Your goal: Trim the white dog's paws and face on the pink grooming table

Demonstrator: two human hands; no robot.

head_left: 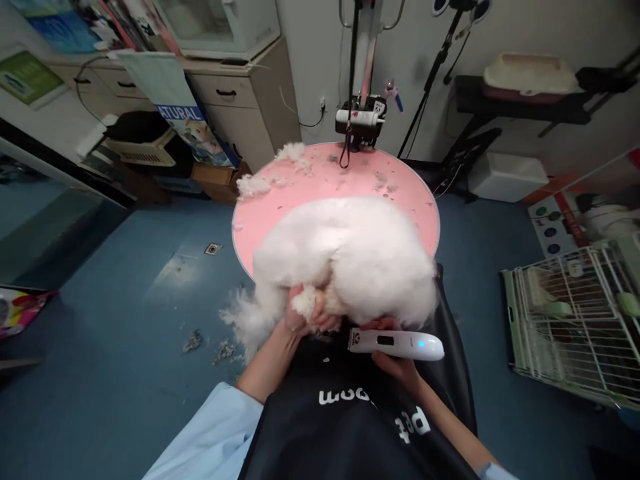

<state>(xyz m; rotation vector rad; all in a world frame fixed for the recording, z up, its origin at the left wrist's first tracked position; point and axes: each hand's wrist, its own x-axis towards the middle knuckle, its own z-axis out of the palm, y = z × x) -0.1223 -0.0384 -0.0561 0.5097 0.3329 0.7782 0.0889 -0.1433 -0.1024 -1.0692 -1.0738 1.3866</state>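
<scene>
A fluffy white dog (350, 250) is on the round pink grooming table (330, 173), close against my black apron. My left hand (320, 319) is closed around one of the dog's paws (304, 303), with pale fur showing between the fingers. A white cordless hair clipper (407, 344) with a lit blue light lies in the grip of my right hand (393, 365). Its blade end points left, toward the paw, with a gap between them. The dog's head is hard to make out, and part of my right hand is hidden behind the clipper.
Loose fur clumps (255, 185) lie on the table's far left, with more fur (193, 341) on the floor. A grooming post with a hanging loop (345, 150) stands at the far edge. A wire cage (580, 320) is at right; drawers (225, 93) stand at back left.
</scene>
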